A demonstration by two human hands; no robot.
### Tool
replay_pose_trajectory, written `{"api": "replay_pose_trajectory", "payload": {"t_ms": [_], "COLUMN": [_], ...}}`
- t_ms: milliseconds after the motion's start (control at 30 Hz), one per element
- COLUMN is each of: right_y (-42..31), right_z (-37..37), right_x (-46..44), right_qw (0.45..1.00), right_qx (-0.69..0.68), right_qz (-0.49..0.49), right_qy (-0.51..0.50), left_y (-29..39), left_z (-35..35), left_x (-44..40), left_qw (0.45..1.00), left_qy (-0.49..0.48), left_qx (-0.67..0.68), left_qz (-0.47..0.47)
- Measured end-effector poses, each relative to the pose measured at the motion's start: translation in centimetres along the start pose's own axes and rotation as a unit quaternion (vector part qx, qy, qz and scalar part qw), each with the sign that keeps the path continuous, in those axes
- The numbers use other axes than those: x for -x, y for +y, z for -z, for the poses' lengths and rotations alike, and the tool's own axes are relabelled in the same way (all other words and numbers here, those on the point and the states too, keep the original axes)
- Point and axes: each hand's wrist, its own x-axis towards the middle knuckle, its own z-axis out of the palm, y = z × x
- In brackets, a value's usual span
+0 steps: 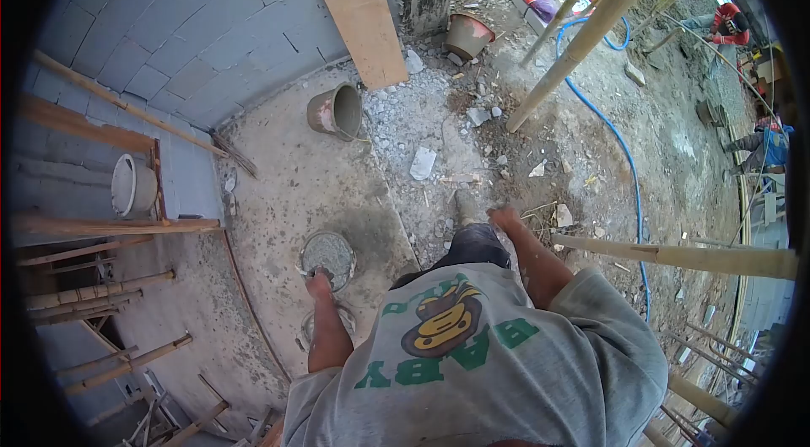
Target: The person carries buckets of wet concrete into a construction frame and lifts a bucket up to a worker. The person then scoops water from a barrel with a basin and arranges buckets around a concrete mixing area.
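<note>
One bucket [354, 260] — mouth up, axis upright | left hand [320, 284] at rim, right hand [504, 218] apart | fingers [318, 273] — can't tell, either hand

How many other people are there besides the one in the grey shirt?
2: a person in a red top at the upper right, and a person in blue below them, by the right edge. More may be hidden there.
</note>
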Motion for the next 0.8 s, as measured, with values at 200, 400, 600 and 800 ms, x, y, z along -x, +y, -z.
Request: {"api": "replay_pose_trajectory", "payload": {"t_ms": [200, 400, 600, 800], "right_y": [5.5, 5.2, 3.3, -1.3], "right_z": [0.9, 14.4, 20.9, 22.0], "right_x": [-10.7, -23.4, -30.4, -30.1], "right_qw": [0.975, 0.999, 0.946, 0.859], "right_qx": [-0.117, 0.051, -0.305, -0.425], "right_qz": [-0.156, -0.006, -0.106, -0.277], "right_qy": [-0.108, 0.000, -0.002, -0.074], "left_y": [-1.8, 0.3, 8.0, 15.2], "left_z": [-9.1, -20.2, -29.1, -39.0], "left_x": [0.3, 0.1, -6.7, -13.8], "left_qw": [0.995, 0.987, 0.944, 0.917], "left_qy": [0.050, 0.054, 0.063, 0.064], "left_qx": [-0.005, -0.138, -0.322, -0.392], "left_qz": [0.083, 0.067, -0.035, -0.031]}}
